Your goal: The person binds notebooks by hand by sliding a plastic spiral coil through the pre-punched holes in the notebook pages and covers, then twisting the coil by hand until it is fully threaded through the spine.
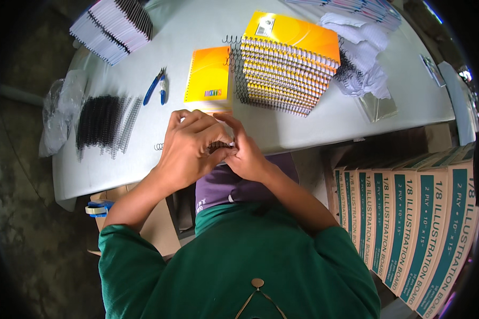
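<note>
dark coil (218, 144) appears pinched between left hand (192, 142) and right hand (246, 155); fingers curled nearly closed, thumbs almost meeting. rest of the held piece is hidden by knuckles, can't be told. long axis seems laid left-right along table (186, 24) edge; coil end (158, 147) is exposed past the left hand, the nearer one. yellow notebook (207, 74) is placed just beyond.

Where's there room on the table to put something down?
The table is bare between the white notebook stack and the tall yellow stack, beyond the flat yellow notebook. There's more room right of the clear plastic. It's crowded at the black coils and by the crumpled white wrapping.
</note>
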Available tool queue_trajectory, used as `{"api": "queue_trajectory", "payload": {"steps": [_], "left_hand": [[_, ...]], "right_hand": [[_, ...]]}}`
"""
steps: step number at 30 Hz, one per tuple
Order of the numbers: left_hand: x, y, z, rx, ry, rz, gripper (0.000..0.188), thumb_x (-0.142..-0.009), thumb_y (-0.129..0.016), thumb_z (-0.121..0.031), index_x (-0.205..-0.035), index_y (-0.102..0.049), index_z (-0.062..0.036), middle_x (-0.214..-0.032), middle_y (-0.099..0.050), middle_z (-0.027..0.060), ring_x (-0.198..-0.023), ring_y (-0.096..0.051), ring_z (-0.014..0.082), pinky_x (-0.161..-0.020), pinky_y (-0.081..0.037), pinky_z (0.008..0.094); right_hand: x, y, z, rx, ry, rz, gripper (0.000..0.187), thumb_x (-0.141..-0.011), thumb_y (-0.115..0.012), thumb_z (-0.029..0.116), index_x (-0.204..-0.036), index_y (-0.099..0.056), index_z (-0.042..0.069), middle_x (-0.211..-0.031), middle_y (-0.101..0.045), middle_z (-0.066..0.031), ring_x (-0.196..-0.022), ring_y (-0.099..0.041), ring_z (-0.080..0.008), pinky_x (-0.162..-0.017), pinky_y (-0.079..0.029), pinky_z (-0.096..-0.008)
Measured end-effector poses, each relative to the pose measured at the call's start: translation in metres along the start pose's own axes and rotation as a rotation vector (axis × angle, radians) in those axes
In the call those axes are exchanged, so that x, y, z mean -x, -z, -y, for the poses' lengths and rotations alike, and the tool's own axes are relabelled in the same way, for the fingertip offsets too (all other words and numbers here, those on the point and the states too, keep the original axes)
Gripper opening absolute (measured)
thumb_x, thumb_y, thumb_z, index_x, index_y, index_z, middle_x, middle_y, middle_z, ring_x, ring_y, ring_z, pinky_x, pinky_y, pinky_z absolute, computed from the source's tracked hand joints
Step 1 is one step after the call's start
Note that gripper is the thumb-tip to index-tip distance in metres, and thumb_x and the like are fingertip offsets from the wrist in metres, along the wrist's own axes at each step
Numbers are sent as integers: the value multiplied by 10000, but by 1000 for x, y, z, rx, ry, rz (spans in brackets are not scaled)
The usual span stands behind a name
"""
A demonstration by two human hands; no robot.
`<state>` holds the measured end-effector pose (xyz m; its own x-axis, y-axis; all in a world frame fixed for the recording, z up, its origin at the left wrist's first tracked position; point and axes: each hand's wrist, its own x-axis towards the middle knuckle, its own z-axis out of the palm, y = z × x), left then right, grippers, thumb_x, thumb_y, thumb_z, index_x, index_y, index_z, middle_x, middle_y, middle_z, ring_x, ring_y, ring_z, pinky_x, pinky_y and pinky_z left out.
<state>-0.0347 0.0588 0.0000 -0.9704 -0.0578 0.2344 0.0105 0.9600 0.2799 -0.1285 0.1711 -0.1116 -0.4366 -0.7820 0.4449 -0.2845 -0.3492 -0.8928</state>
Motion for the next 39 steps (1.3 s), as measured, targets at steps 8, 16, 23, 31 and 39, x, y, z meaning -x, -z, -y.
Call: {"api": "queue_trajectory", "payload": {"steps": [8, 16, 23, 31, 39], "left_hand": [[-55, 7, -64, 1496, 215, -639, 446, -854, -603, -109, -1222, -404, 45, -1069, -555, 111, -992, -519, 150, -881, -401, 294], [-143, -8, -24, 36, -225, -490, 240, -811, -613, -141, -1036, -631, -60, -1054, -621, 117, -1004, -558, 283, -886, -406, 381], [-149, -30, -8, 491, 353, -874, 204, -852, -618, -217, -885, -613, -16, -850, -605, 85, -761, -556, 191, -727, -443, 279], [-113, -11, 25, 396, 146, -915, 228, -842, -612, -178, -998, -572, -17, -926, -592, 77, -845, -526, 150, -772, -414, 281], [18, -4, 30, -148, 46, -232, 447, -659, -624, 6, -1097, -606, -82, -1114, -614, 82, -1062, -570, 240, -864, -452, 333]], "right_hand": [[-56, 43, 96, -8, 544, -685, 448, -911, -450, 161, -1278, -292, -40, -1263, -388, -180, -1129, -426, -264, -982, -325, -380], [-83, 110, 84, 415, 195, -918, 528, -942, -403, 294, -1292, -304, -89, -1298, -382, -265, -1176, -422, -329, -991, -302, -366], [-82, 111, 55, 367, 296, -1005, 236, -894, -521, 151, -1043, -569, -27, -1112, -569, -176, -1002, -549, -277, -871, -414, -351], [-63, 118, 57, 550, 419, -1099, 151, -854, -564, 100, -962, -557, -7, -945, -553, -105, -911, -496, -221, -852, -367, -330], [19, 57, 46, -617, -390, -362, 377, -938, -435, 279, -1172, -471, -15, -985, -591, -114, -891, -582, -184, -844, -449, -335]]}}
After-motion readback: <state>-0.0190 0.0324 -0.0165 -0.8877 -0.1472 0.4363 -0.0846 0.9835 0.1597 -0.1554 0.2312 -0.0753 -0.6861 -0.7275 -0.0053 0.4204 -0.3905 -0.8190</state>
